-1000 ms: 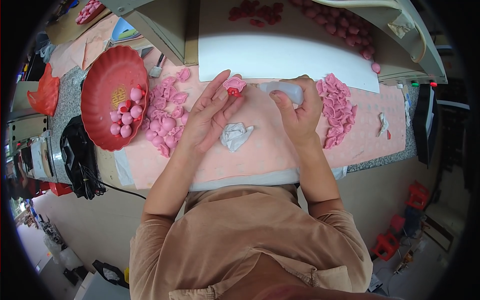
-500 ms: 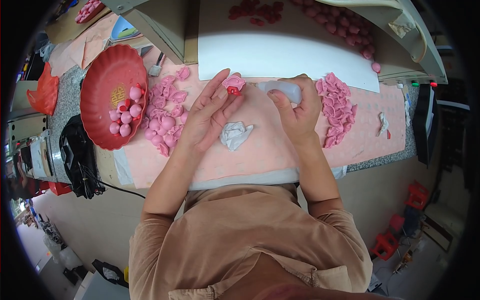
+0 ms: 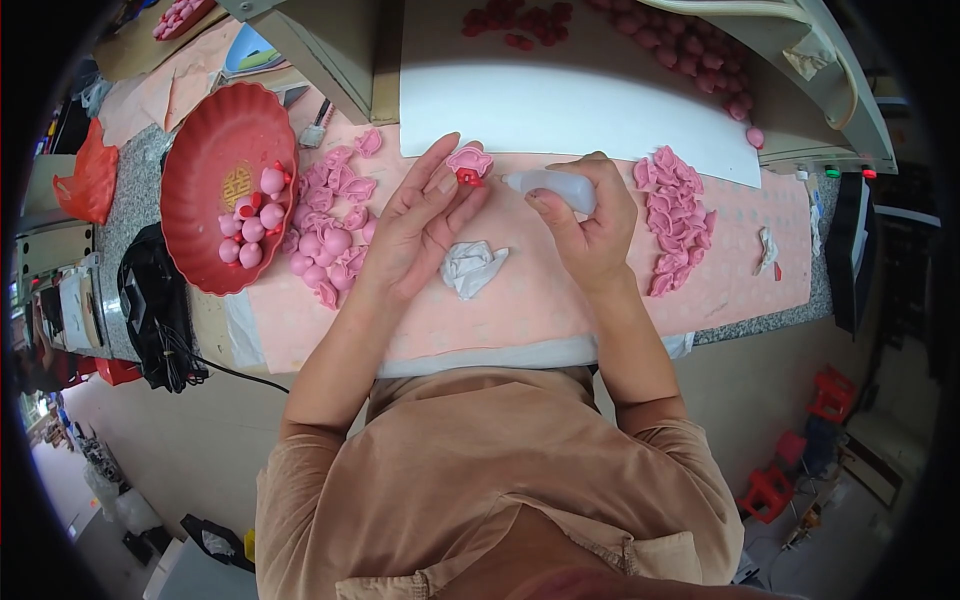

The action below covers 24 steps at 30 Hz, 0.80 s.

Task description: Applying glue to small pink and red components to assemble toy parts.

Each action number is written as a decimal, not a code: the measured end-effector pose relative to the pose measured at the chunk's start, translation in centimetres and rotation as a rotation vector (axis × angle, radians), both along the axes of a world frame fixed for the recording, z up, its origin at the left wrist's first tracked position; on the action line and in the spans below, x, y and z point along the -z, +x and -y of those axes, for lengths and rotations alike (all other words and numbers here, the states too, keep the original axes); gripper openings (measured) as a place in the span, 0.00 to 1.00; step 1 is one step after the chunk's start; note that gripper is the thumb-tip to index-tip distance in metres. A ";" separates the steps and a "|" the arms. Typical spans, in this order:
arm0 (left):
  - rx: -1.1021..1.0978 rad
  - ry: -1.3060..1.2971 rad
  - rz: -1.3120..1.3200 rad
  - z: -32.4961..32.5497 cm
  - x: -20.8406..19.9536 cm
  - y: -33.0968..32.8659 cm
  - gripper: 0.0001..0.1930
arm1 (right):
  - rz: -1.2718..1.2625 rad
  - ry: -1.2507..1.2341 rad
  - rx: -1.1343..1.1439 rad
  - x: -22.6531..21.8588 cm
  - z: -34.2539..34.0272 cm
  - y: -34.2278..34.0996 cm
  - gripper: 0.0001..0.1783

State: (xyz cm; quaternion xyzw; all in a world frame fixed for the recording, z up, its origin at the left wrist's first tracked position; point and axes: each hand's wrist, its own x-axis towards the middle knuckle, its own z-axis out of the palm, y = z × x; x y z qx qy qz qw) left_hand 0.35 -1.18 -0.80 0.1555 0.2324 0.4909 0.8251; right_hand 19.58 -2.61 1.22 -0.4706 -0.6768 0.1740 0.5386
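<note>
Between the fingers of my left hand (image 3: 412,222) is a small pink and red plastic figure part (image 3: 468,165), pink ruffled piece on top and red piece below. My right hand (image 3: 592,220) grips a translucent squeeze bottle (image 3: 556,187) lying nearly level. Its thin nozzle points left and reaches close to the red piece; whether it touches I cannot tell. Below the hands, a crumpled white tissue (image 3: 472,268) rests on the pink table cover (image 3: 520,325).
At left stands a red scalloped bowl (image 3: 185,180) with several pink balls. Pink ruffled pieces and balls (image 3: 325,225) lie beside it; another pile of ruffled pieces (image 3: 675,222) is at right. A box-like booth (image 3: 330,60) with white paper (image 3: 560,125) holds red pieces and pink balls.
The squeeze bottle has shifted slightly left and down with my right hand, bringing its nozzle closer to the red piece. My left hand stays almost in place.
</note>
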 end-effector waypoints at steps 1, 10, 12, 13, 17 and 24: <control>-0.003 0.004 -0.002 0.0 0.0 0.0 0.25 | -0.009 -0.005 -0.003 0.0 0.0 0.0 0.16; 0.026 -0.017 0.003 -0.2 0.0 0.0 0.23 | -0.035 -0.046 -0.011 0.1 -0.2 0.3 0.15; 0.028 -0.013 -0.001 -0.2 0.1 0.0 0.23 | -0.097 -0.041 -0.013 0.1 -0.1 0.4 0.15; 0.030 -0.007 -0.004 -0.2 0.2 0.0 0.22 | -0.160 -0.035 -0.015 0.0 -0.1 0.4 0.15; 0.035 -0.012 -0.013 -0.2 0.3 0.0 0.22 | -0.139 -0.013 -0.065 0.0 -0.1 0.1 0.14; 0.036 -0.003 -0.023 -0.1 0.1 0.1 0.22 | -0.076 -0.030 -0.051 0.2 0.0 -0.1 0.14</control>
